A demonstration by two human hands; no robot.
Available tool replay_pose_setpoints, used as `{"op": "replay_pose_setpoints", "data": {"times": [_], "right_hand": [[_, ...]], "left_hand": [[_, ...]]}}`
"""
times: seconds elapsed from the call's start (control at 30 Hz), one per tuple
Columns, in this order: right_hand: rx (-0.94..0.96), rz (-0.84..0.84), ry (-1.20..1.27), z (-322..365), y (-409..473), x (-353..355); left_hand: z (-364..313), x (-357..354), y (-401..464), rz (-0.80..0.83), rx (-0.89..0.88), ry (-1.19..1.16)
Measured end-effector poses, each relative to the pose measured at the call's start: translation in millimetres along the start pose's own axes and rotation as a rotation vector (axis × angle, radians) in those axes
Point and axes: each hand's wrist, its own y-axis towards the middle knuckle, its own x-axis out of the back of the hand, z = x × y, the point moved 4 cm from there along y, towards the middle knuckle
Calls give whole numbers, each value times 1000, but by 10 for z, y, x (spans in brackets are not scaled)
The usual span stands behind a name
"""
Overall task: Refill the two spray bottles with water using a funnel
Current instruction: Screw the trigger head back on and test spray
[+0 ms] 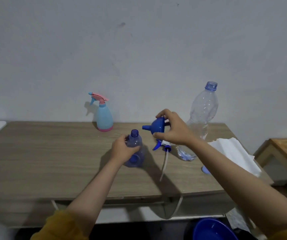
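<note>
A clear blue spray bottle with its neck uncapped stands upright on the wooden table; my left hand grips its left side. My right hand holds a blue funnel in the air, tipped sideways with its spout pointing left, just right of and above the bottle's mouth. The bottle's blue-and-white spray head lies on the table under my right hand, its dip tube trailing toward me. A light blue spray bottle with a pink trigger stands capped by the wall.
A tall clear water bottle stands uncapped to the right, nearly empty. Its blue cap lies near the front. White paper towels cover the table's right end. A blue basin sits below the table edge.
</note>
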Motion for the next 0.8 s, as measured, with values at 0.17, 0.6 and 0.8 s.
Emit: {"op": "replay_pose_setpoints", "data": {"times": [0.17, 0.6, 0.8], "right_hand": [[-216, -95, 61, -472, -418, -668], [-221, -3, -345, -871, -651, -1352], [-268, -190, -161, -999, -300, -921]], "left_hand": [[115, 228, -9, 1, -12, 2], [209, 291, -116, -21, -46, -47], [258, 247, -194, -80, -54, -93]]}}
